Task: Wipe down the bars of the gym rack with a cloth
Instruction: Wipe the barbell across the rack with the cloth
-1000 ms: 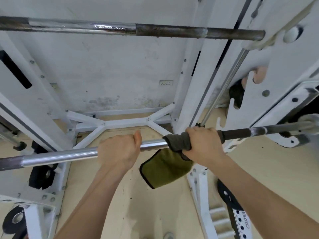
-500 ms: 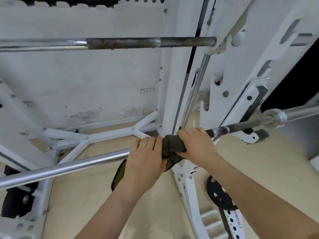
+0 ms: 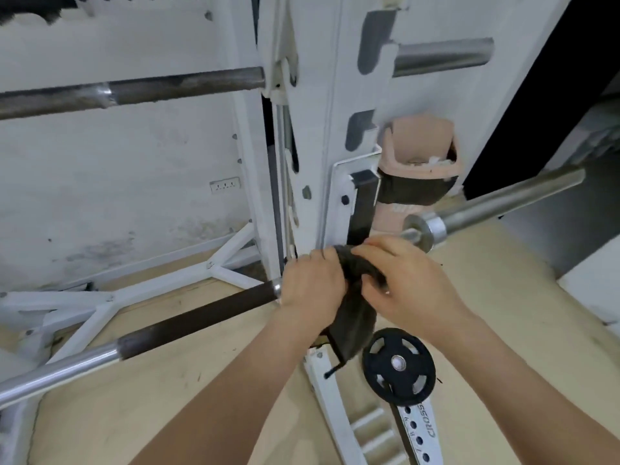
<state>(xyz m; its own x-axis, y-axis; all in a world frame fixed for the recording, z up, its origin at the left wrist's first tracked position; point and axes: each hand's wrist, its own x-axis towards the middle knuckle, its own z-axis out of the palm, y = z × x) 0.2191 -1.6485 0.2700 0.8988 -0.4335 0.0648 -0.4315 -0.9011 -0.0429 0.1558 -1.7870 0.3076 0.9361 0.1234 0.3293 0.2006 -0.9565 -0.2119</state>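
A long steel barbell (image 3: 188, 322) with dark knurled sections runs from lower left up to a collar and sleeve at the right (image 3: 503, 203). A dark olive cloth (image 3: 355, 317) is draped over it beside the white rack upright (image 3: 312, 162). My left hand (image 3: 310, 290) grips the barbell just left of the cloth, touching it. My right hand (image 3: 409, 283) grips the cloth where it wraps the barbell. The rest of the cloth hangs below the barbell. A second, rusty bar (image 3: 134, 92) sits higher on the rack.
A black weight plate (image 3: 399, 365) hangs on a peg below my hands. A pink bin (image 3: 419, 152) stands behind the upright. White base struts (image 3: 161, 286) cross the wooden floor. A short steel peg (image 3: 443, 58) sticks out at upper right.
Both hands and the cloth have slid right along the barbell to the upright. My left hand has closed up against the cloth. The view has turned right.
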